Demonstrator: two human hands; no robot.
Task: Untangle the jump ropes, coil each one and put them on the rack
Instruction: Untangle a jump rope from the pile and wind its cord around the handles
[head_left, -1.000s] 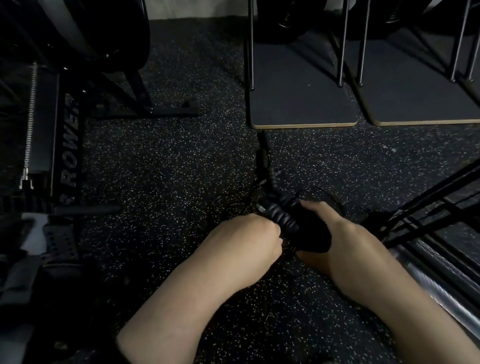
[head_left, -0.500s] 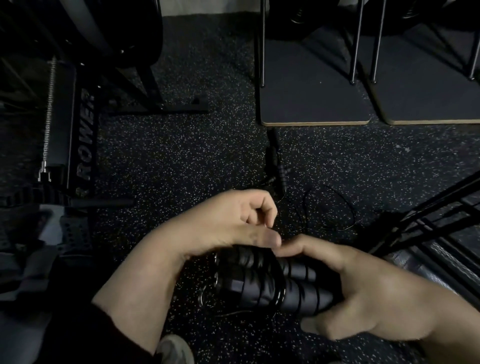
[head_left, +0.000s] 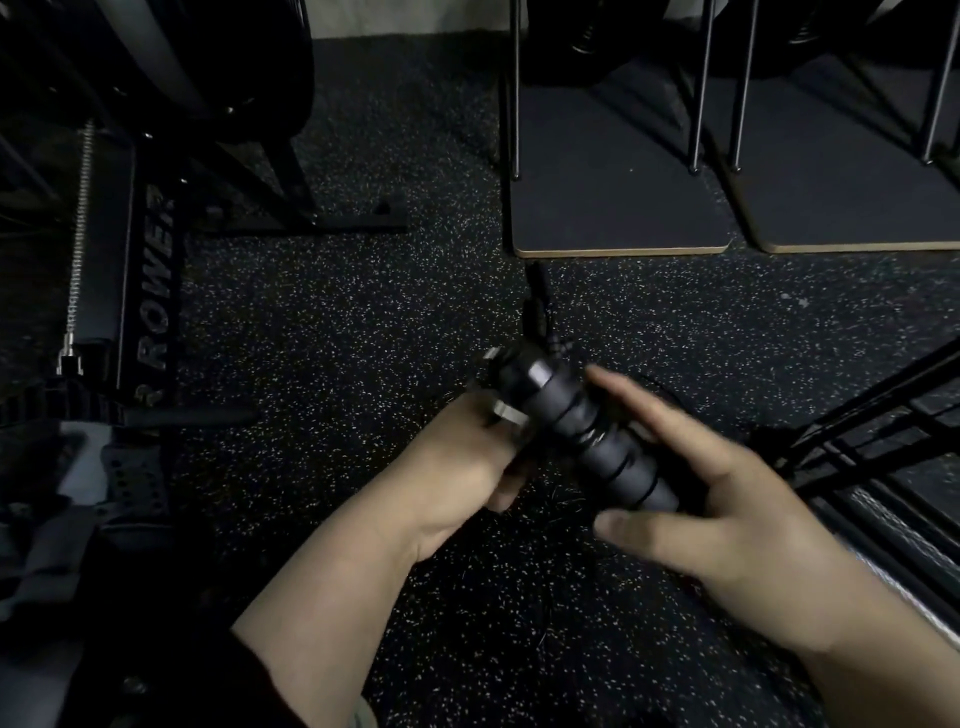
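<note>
Two black ribbed jump rope handles (head_left: 587, 431) lie side by side, lifted above the floor between both hands, their metal ends pointing up-left. My left hand (head_left: 462, 457) grips them near the metal ends, fingers curled underneath. My right hand (head_left: 727, 509) holds the lower part between thumb and outstretched fingers. Thin black rope hangs below the handles and is hard to trace against the dark floor. Another black handle (head_left: 535, 312) lies on the floor just beyond, and a thin rope loop (head_left: 670, 387) shows behind my right fingers.
A rowing machine (head_left: 150, 291) stands at the left. Two flat boards (head_left: 618, 208) with thin metal legs on them sit at the back. A black metal frame (head_left: 872, 415) slants across the floor at the right. The floor is speckled black rubber (head_left: 337, 364).
The handles have been lifted off the floor and turned from lying across to pointing up-left. My left hand moved from above them to gripping their metal ends; my right fingers have stretched out.
</note>
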